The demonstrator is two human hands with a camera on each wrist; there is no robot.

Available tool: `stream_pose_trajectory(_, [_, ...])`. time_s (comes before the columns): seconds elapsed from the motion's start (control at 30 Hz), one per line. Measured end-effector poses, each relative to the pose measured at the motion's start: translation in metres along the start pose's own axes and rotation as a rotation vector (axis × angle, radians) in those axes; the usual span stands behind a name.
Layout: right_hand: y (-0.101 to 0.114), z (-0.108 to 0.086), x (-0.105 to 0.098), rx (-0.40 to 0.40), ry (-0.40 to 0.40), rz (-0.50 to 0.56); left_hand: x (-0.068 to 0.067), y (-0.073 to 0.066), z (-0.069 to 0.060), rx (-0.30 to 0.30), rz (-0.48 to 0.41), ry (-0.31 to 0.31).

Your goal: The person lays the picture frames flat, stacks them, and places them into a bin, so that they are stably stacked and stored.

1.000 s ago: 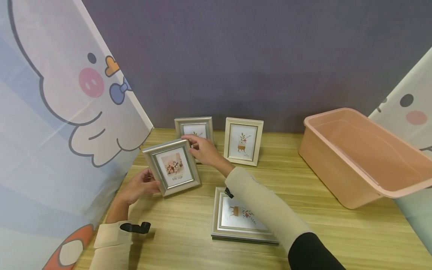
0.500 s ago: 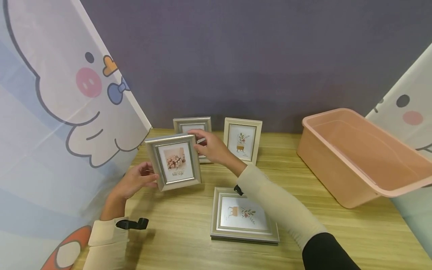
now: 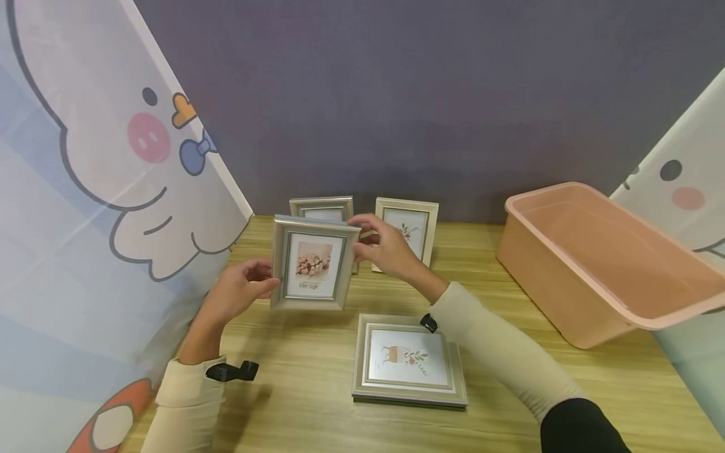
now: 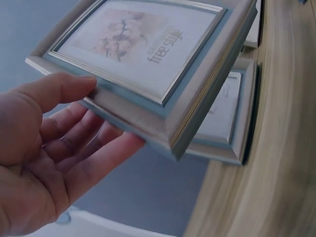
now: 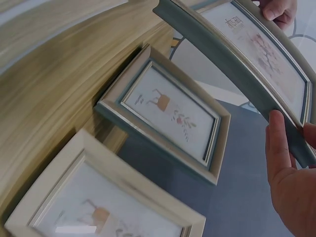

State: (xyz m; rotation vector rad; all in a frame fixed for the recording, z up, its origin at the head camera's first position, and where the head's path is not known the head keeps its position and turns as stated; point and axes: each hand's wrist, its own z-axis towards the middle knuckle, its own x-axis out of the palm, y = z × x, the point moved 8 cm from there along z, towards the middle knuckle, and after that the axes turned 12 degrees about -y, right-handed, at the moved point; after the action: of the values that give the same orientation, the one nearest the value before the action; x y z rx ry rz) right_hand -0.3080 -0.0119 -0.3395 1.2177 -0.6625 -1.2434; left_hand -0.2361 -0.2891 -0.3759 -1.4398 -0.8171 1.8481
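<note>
The step in hand looks like positioning a flower-print frame [image 3: 314, 267], held above the table [image 3: 300, 390] in front of a standing silver frame [image 3: 320, 204]. The left hand [image 3: 240, 289] pinches its left side, fingers partly curled; the right hand [image 3: 391, 248], its upper right edge. Any next move probably calls for even grips. The print reads "free style" (smaller lettering above blurs).

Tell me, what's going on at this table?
A person is holding up a picture frame with a flower photo, the left hand gripping one side and the right hand the other. Farther back, a silver frame and a cream frame stand upright. Another frame lies flat on the wooden table, and a peach bin sits at the right.
</note>
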Motion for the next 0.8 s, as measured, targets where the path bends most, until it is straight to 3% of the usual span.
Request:
stream_pose_trajectory(0.3, [-0.009,-0.015,-0.036,0.043,-0.057,0.061,0.015,-0.039,0.012,0.135,0.174,-0.062])
stream_pose_trajectory(0.6, [-0.016,-0.031,-0.069,0.057,-0.11,0.065,0.034,-0.072,0.022,0.258,0.245,-0.066])
stream_pose_trajectory(0.8, [-0.02,-0.043,-0.082,0.056,-0.131,0.056,0.045,-0.09,0.027,0.309,0.263,-0.056])
